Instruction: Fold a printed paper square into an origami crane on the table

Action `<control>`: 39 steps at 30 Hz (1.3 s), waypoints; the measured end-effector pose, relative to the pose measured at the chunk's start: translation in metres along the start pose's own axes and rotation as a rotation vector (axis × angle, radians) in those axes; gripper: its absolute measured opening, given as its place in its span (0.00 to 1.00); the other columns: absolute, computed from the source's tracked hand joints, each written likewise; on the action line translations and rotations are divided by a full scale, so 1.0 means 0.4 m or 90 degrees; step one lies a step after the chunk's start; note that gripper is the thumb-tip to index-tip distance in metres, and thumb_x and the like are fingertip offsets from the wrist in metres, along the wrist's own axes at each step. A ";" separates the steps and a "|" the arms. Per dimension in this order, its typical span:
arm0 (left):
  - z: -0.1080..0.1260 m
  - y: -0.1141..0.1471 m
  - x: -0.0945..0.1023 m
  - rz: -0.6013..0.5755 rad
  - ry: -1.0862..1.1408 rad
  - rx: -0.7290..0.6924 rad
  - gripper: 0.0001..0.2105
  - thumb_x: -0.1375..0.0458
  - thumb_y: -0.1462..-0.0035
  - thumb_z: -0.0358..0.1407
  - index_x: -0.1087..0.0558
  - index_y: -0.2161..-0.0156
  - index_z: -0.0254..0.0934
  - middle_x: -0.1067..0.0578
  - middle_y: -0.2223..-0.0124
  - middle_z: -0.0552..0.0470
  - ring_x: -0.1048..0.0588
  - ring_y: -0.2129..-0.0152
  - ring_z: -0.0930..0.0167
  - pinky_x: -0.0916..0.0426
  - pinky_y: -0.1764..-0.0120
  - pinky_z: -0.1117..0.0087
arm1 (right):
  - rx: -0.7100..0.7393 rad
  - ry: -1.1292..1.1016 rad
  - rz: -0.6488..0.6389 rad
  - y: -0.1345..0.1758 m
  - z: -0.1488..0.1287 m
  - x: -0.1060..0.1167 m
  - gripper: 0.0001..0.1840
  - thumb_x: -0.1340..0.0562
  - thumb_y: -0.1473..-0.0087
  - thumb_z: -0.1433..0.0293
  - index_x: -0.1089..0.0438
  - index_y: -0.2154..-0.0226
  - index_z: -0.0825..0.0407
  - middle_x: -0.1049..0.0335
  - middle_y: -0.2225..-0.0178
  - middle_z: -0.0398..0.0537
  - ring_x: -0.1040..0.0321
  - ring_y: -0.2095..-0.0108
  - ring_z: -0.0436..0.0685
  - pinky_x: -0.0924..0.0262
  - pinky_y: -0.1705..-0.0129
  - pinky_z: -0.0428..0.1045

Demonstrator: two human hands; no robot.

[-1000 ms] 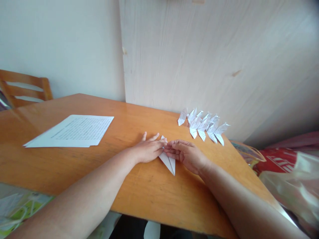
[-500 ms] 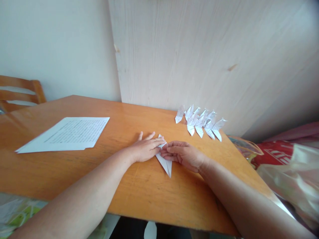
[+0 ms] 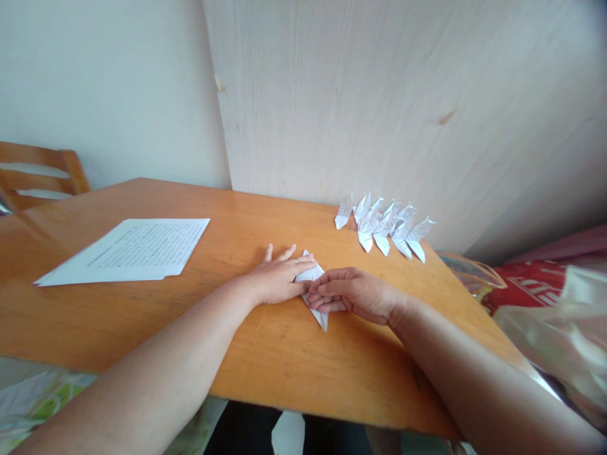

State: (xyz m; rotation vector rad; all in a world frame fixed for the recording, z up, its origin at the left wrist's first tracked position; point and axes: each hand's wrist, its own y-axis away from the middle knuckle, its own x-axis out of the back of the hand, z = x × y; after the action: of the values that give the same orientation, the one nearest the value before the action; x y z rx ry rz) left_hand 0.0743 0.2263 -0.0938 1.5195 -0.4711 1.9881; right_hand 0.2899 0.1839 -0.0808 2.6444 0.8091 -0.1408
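Observation:
A white folded paper (image 3: 312, 273) lies on the wooden table in front of me, narrowing to a point at its near end. My left hand (image 3: 282, 275) rests flat with its fingers spread, the fingertips pressing on the upper left of the paper. From the right, my right hand (image 3: 348, 293) has its thumb and fingers drawn together on the paper's right side. That hand covers the middle of the paper, so the fold under it is hidden.
Several folded paper pieces (image 3: 383, 222) stand in rows at the back right of the table (image 3: 265, 360). A stack of printed sheets (image 3: 142, 249) lies to the left. Beyond are a wooden chair (image 3: 38, 174) and, right of the table, bags (image 3: 531, 287).
My right hand has shifted slightly down along the paper, uncovering more of its upper part. My left hand stays flat on the paper. The view has shifted a little.

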 end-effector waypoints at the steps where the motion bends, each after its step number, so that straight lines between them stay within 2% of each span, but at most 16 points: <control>1: 0.000 0.000 0.000 0.001 0.000 0.001 0.32 0.59 0.37 0.59 0.49 0.32 0.54 0.55 0.28 0.58 0.63 0.32 0.52 0.76 0.41 0.33 | -0.004 0.003 -0.007 0.001 0.000 0.000 0.12 0.31 0.50 0.70 0.24 0.61 0.57 0.23 0.62 0.53 0.25 0.63 0.52 0.31 0.53 0.50; 11: -0.009 -0.006 -0.012 0.010 0.010 -0.002 0.32 0.55 0.38 0.59 0.49 0.32 0.55 0.53 0.29 0.58 0.64 0.31 0.52 0.79 0.42 0.32 | -0.012 0.035 -0.083 0.020 -0.006 0.006 0.11 0.33 0.49 0.70 0.24 0.62 0.58 0.24 0.59 0.54 0.26 0.61 0.54 0.33 0.51 0.51; 17: 0.000 -0.005 -0.009 0.010 0.008 0.006 0.34 0.54 0.41 0.61 0.49 0.32 0.55 0.53 0.29 0.58 0.63 0.32 0.50 0.79 0.42 0.32 | -0.023 0.033 -0.136 0.032 -0.019 0.001 0.13 0.32 0.49 0.70 0.25 0.60 0.58 0.25 0.58 0.55 0.27 0.58 0.56 0.33 0.51 0.54; 24: 0.007 -0.005 -0.006 0.007 0.001 0.015 0.34 0.53 0.41 0.59 0.49 0.32 0.55 0.53 0.29 0.58 0.63 0.32 0.50 0.77 0.42 0.31 | -0.021 0.059 -0.200 0.030 -0.016 0.008 0.13 0.32 0.48 0.69 0.26 0.58 0.57 0.26 0.58 0.53 0.28 0.57 0.56 0.34 0.51 0.53; 33: 0.009 -0.009 -0.006 0.007 0.000 0.020 0.39 0.52 0.45 0.65 0.48 0.32 0.55 0.53 0.28 0.57 0.64 0.32 0.48 0.78 0.42 0.31 | -0.055 0.101 -0.230 0.040 -0.025 0.003 0.14 0.32 0.49 0.72 0.27 0.58 0.57 0.25 0.59 0.52 0.28 0.57 0.54 0.36 0.49 0.52; 39: 0.007 -0.011 -0.010 0.009 -0.012 0.025 0.41 0.51 0.48 0.67 0.47 0.32 0.54 0.53 0.28 0.56 0.64 0.32 0.49 0.80 0.41 0.33 | -0.087 0.106 -0.251 0.044 -0.024 0.000 0.14 0.31 0.50 0.68 0.28 0.61 0.57 0.24 0.61 0.51 0.26 0.59 0.55 0.34 0.51 0.53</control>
State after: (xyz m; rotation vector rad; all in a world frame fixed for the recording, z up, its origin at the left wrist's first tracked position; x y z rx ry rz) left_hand 0.0799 0.2271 -0.0973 1.5637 -0.4539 2.0071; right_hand 0.2995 0.1739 -0.0663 2.3640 1.3401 0.0334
